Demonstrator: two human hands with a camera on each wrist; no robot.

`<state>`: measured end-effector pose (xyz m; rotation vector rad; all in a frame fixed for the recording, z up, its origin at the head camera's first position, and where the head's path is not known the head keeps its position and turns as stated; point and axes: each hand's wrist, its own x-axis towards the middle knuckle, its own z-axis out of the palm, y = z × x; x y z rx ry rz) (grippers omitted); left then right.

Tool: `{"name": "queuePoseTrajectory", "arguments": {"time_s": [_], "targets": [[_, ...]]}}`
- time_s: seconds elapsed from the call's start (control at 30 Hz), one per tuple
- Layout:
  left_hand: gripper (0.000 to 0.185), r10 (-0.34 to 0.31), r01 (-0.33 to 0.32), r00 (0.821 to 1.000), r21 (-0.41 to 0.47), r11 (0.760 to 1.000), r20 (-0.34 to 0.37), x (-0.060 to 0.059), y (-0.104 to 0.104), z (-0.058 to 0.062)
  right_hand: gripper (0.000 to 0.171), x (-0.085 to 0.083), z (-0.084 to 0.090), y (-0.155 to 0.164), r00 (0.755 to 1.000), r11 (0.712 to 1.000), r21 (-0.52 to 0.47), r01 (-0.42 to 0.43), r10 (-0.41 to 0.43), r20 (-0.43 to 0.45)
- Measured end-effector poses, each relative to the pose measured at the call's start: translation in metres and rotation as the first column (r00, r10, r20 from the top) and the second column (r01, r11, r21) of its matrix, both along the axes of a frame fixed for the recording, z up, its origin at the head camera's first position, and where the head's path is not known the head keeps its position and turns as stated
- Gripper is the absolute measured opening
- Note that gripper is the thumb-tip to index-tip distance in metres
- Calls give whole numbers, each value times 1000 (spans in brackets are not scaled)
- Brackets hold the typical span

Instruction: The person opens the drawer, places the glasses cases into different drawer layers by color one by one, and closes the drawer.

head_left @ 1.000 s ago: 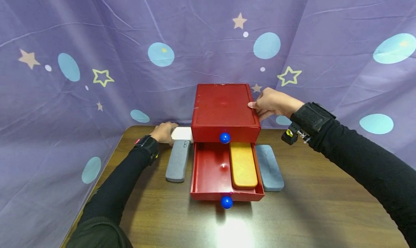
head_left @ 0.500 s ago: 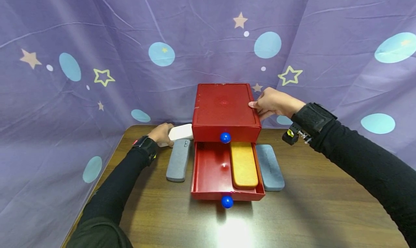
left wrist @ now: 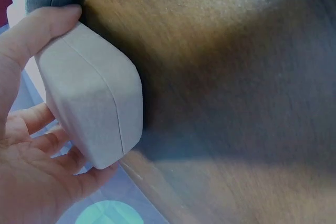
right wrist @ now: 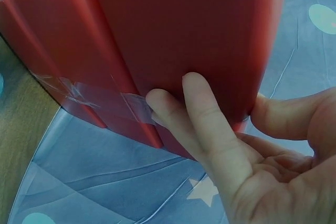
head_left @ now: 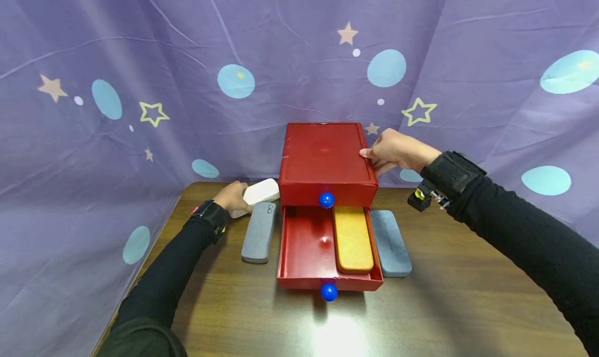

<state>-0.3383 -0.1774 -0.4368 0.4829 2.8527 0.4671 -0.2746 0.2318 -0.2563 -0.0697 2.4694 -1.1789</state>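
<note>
My left hand (head_left: 234, 197) grips a white glasses case (head_left: 262, 190) at the left of the red drawer box (head_left: 323, 154). In the left wrist view, the thumb and fingers of my left hand (left wrist: 42, 145) lie on either side of the white case (left wrist: 92, 95), whose seam shows at its end. My right hand (head_left: 398, 148) touches the box's right side near the top, its thumb at the upper edge. Two fairly straight fingers (right wrist: 202, 103) lie along that red side in the right wrist view. The lower drawer (head_left: 304, 242) is pulled out, with a yellow glasses case (head_left: 353, 240) inside it.
A grey glasses case (head_left: 259, 232) marked B lies left of the lower drawer, close to my left hand. A blue-grey case (head_left: 390, 242) lies to its right. Blue knobs (head_left: 328, 292) front both drawers. A purple curtain (head_left: 299, 76) hangs behind the wooden table (head_left: 444, 294).
The white case has turned in my left hand and now lies at a slant, its near end shifted left and toward me. My right hand keeps its place on the box.
</note>
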Motion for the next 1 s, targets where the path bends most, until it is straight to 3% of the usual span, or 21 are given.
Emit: {"name": "queuePoseTrajectory", "arguments": {"time_s": [0.27,0.5,1.0], "targets": [[68,21,-21,1000,-29,999,14,5,-4,6,43,0,-3,0,1000,1000,-18,-6,6,-1],[63,68,-63,997,-156,986,28,12,-8,19,45,2,-3,0,1000,1000,-22,-15,15,-5],[72,131,-83,977,-267,960,167,23,-12,49,47,2,0,0,1000,1000,-28,-5,5,0]]}}
